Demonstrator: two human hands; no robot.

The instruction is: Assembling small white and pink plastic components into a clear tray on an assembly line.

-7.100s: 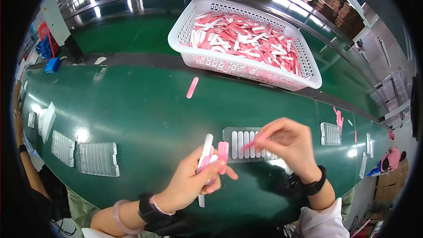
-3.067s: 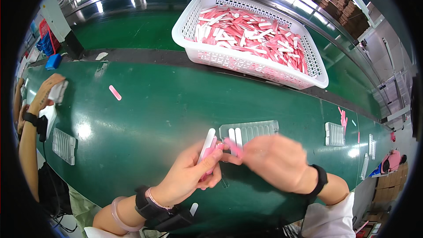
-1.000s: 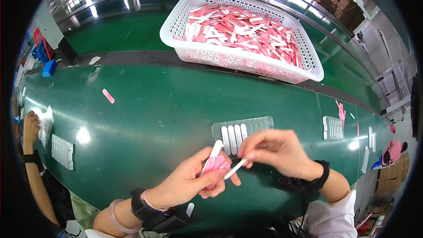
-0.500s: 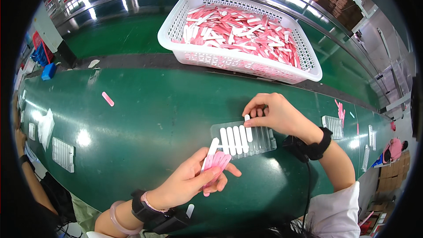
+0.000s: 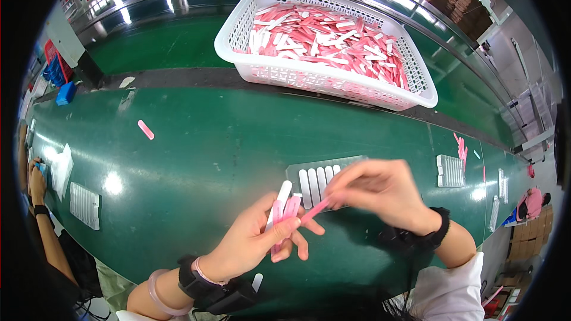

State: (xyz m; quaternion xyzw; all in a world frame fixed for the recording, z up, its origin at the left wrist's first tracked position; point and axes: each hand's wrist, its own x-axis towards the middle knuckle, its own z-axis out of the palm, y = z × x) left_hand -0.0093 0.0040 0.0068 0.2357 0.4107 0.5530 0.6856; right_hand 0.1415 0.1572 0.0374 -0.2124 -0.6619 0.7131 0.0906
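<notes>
My left hand [image 5: 256, 241] holds a small bundle of pink and white sticks [image 5: 282, 208] above the near edge of the green belt. My right hand [image 5: 375, 190] pinches one pink stick [image 5: 315, 209] whose far end touches the bundle. Just behind both hands lies a clear plastic tray [image 5: 318, 178] with several white sticks lying side by side in its slots; my right hand covers its right part.
A white basket [image 5: 238, 30] full of pink and white sticks stands at the back of the green belt [image 5: 196, 160]. A loose pink stick [image 5: 146, 129] lies at left. More clear trays [image 5: 84, 205] [image 5: 449, 170] lie at left and right. Another person's hand [image 5: 37, 181] is at far left.
My right hand has come back from the tray toward my left hand and now grips a pink stick at the bundle. The tray sits slightly further right.
</notes>
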